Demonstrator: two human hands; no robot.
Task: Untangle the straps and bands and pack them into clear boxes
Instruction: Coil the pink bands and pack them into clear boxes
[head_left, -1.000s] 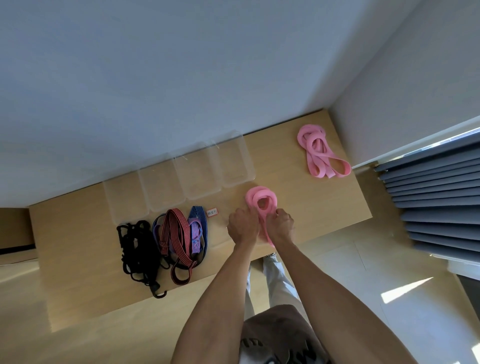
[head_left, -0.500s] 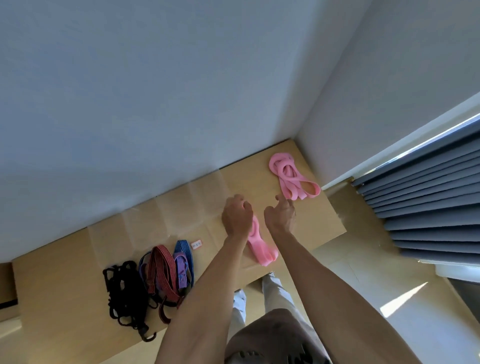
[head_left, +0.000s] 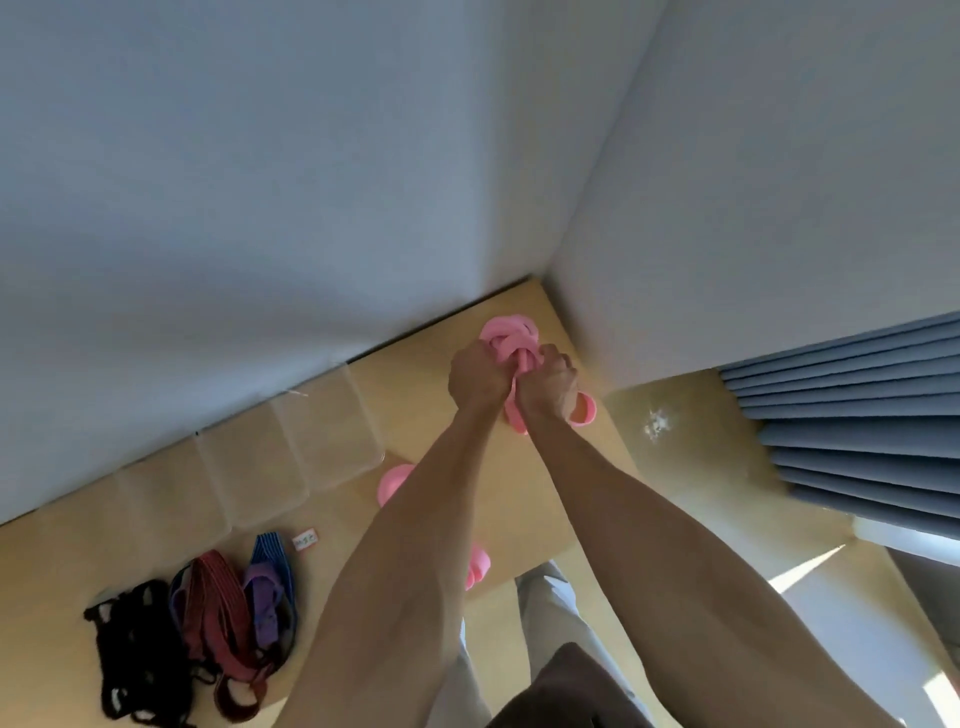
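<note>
A tangled bundle of pink bands (head_left: 506, 338) lies at the far right corner of the wooden table (head_left: 62, 551). My left hand (head_left: 475, 376) and my right hand (head_left: 550, 384) both grip it side by side, fingers curled into the strands. A second pink band (head_left: 395, 480) lies nearer, mostly hidden under my left forearm, its other end (head_left: 478, 566) showing near the front edge. Several clear boxes (head_left: 291, 452) stand in a row along the wall. A heap of black (head_left: 135, 660), red-striped (head_left: 218, 623), purple and blue straps lies at the front left.
A small white label (head_left: 305, 539) lies beside the blue strap. Grey walls meet at the table's far right corner. Blue pleated curtains (head_left: 857, 415) hang at the right, above a sunlit floor.
Both hands let go of the nearer pink band, which now lies on the table, and reached to the far right corner, where they took hold of the tangled pink bundle. The view swung right.
</note>
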